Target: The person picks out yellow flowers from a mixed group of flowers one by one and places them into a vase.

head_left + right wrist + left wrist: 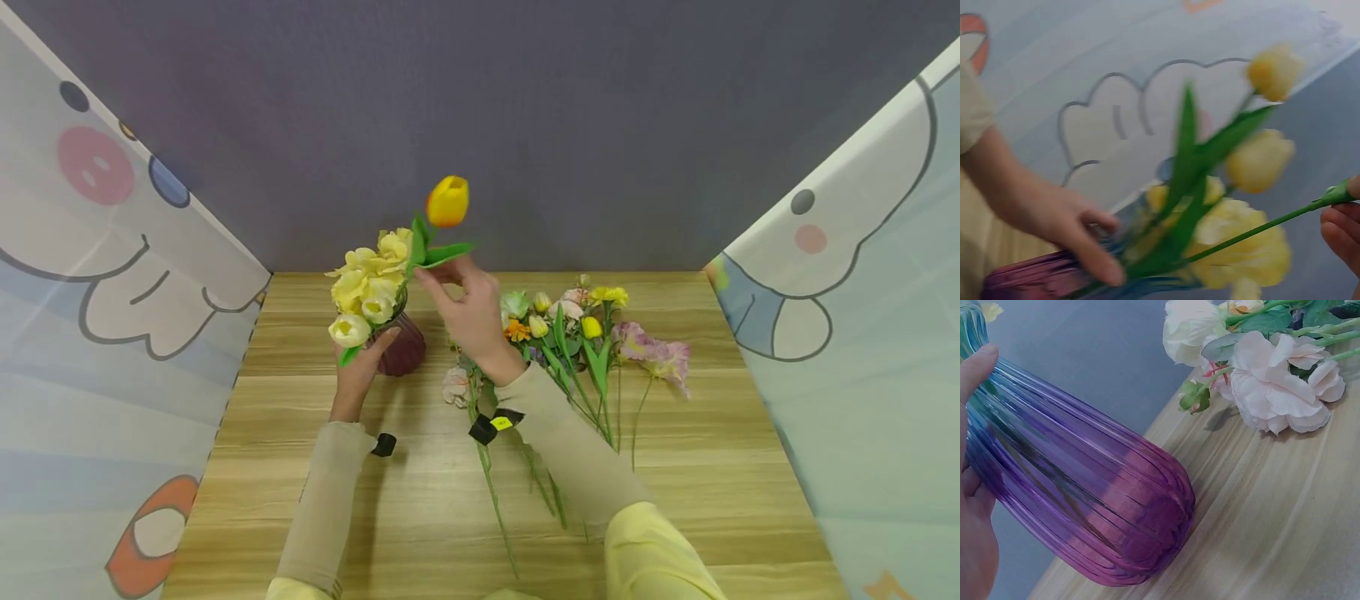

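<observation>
My left hand [357, 377] grips the neck of a ribbed glass vase [402, 348], which shades from blue to purple-pink. In the left wrist view the vase [1097, 481] shows stems inside it, and my thumb lies along its upper side. Pale yellow flowers [363, 279] and white-yellow tulips [349, 331] stick out of the mouth. My right hand [474, 315] pinches the stem of a yellow-orange tulip [448, 202] above the vase. In the right wrist view that green stem [1254, 232] slants down to the vase mouth; its lower end is hidden.
Right of the vase, a pile of artificial flowers lies on the wooden table [285, 467], with yellow tulips [592, 327], pink roses [1282, 384] and purple blooms [660, 354]. A grey wall [570, 150] stands behind; cartoon-printed panels [885, 333] flank both sides.
</observation>
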Motion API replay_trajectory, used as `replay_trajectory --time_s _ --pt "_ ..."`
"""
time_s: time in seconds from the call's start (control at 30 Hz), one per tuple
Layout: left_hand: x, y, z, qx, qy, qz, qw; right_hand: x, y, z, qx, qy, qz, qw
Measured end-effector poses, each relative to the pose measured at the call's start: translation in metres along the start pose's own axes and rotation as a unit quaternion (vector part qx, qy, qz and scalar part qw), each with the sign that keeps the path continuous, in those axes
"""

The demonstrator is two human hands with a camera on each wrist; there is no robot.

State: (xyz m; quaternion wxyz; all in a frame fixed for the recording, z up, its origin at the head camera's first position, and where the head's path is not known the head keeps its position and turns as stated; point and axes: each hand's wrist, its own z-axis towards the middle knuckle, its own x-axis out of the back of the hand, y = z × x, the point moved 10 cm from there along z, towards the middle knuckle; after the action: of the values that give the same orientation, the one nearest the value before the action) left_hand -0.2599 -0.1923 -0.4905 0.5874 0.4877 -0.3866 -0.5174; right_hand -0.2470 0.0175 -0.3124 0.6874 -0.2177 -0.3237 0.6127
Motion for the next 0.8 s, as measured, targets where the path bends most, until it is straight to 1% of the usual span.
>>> replay_trajectory --time_s 0.07,0.17,0.27,0.3,0.43,0.5,0.53,0.67,0.8 --pt "-0.001 0.001 0.0 -0.001 0.0 0.001 1.0 -0.017 0.007 -0.008 -0.015 -0.046 -0.043 0.9979" --pt "-0.004 0.003 0.0 -0.009 -0.009 -0.003 0.9999 -0.038 0.024 -0.025 -0.066 -0.109 -0.075 0.989" --pt "-0.006 0.005 0.0 -0.017 -0.016 -0.008 0.9997 -0.048 0.04 -0.041 -0.106 -0.146 -0.095 0.9791" --pt "-0.005 0.002 0.0 -0.016 -0.015 -0.008 0.9997 -0.049 0.044 -0.046 -0.115 -0.153 -0.095 0.9769" --pt "0.001 -0.014 0.004 -0.002 -0.006 -0.008 0.9999 -0.05 0.057 -0.064 -0.143 -0.174 -0.095 0.9697" --pt "0.004 -0.025 0.006 0.009 0.003 -0.005 0.9999 -0.048 0.064 -0.074 -0.162 -0.182 -0.089 0.9659" --pt "0.006 -0.028 0.006 0.012 0.007 -0.004 0.9999 -0.047 0.067 -0.078 -0.169 -0.185 -0.089 0.964" --pt "0.008 -0.033 0.005 0.023 0.019 -0.001 0.9996 -0.039 0.079 -0.099 -0.191 -0.19 -0.094 0.9584" --pt "0.008 -0.031 0.004 0.02 0.018 -0.009 0.9996 -0.029 0.088 -0.118 -0.194 -0.177 -0.093 0.9604"
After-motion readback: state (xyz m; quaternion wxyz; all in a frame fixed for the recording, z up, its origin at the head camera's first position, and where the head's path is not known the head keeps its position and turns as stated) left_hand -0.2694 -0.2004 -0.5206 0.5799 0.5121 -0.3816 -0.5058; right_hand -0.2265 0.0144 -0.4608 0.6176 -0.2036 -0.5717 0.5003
